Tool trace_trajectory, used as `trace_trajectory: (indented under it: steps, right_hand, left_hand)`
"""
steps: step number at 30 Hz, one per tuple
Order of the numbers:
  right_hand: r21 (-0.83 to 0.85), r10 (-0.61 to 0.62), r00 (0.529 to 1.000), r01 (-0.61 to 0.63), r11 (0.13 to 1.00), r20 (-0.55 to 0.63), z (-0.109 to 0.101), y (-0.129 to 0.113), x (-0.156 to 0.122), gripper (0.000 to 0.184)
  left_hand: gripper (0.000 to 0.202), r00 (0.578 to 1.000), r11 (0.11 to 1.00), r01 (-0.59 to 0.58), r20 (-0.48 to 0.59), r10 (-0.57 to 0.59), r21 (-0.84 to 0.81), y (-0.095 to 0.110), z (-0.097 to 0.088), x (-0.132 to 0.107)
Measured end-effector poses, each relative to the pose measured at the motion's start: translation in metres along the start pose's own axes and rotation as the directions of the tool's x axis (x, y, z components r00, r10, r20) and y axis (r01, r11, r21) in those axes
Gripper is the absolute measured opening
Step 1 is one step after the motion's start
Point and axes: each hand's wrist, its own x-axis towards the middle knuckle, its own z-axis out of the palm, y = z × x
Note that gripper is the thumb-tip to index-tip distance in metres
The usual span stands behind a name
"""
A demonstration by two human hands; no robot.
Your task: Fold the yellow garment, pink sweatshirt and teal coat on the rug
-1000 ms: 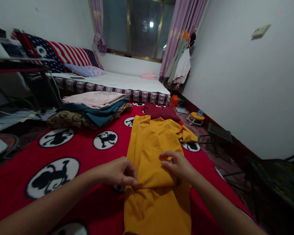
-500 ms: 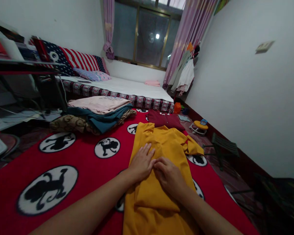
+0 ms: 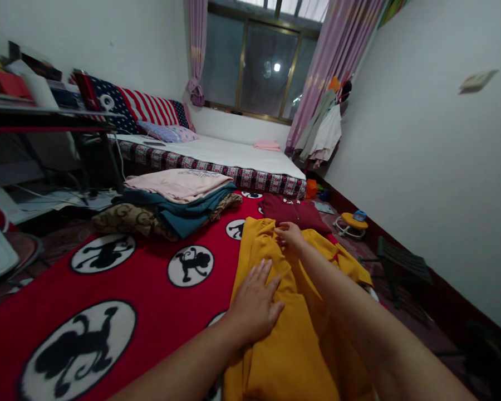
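To the left I see a stack of folded clothes (image 3: 183,186) on the red blanket (image 3: 152,289). I have the left hand (image 3: 254,303) flat, fingers slightly spread, on the yellow garment (image 3: 290,340) lying along the blanket's right side. The right hand (image 3: 290,235) curls at its far end; whether it grips cloth, I can't tell.

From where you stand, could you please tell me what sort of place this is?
Probably a bedroom in a home: there is a bed with a pillow, a window with purple curtains, and hanging clothes by the wall.
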Motion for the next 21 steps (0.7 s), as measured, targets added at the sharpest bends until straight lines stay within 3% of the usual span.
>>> trace_trajectory:
  steps: [5,10,16,21]
  right_hand:
    - [-0.217,-0.058,0.998,0.065,0.974,0.039,0.015,-0.005,0.033,0.011]
    - [-0.484,-0.175,0.984,0.146,0.863,-0.015,0.028,-0.009,0.059,0.011]
    - [-0.675,-0.180,0.983,0.101,0.731,-0.047,0.045,-0.002,0.055,0.017]
    - [-0.777,-0.153,0.988,0.088,0.623,-0.011,0.025,-0.019,0.041,0.041]
  left_hand:
    - [0.059,1.000,1.000,0.003,0.024,-0.003,0.000,0.002,-0.001,0.000]
    - [0.058,1.000,1.000,-0.005,0.004,0.005,0.014,0.003,0.000,-0.002]
    - [0.059,1.000,1.000,-0.014,0.012,0.014,0.017,0.000,0.000,-0.001]
    - [0.059,0.999,0.996,-0.033,-0.020,0.031,-0.080,-0.003,0.000,0.000]
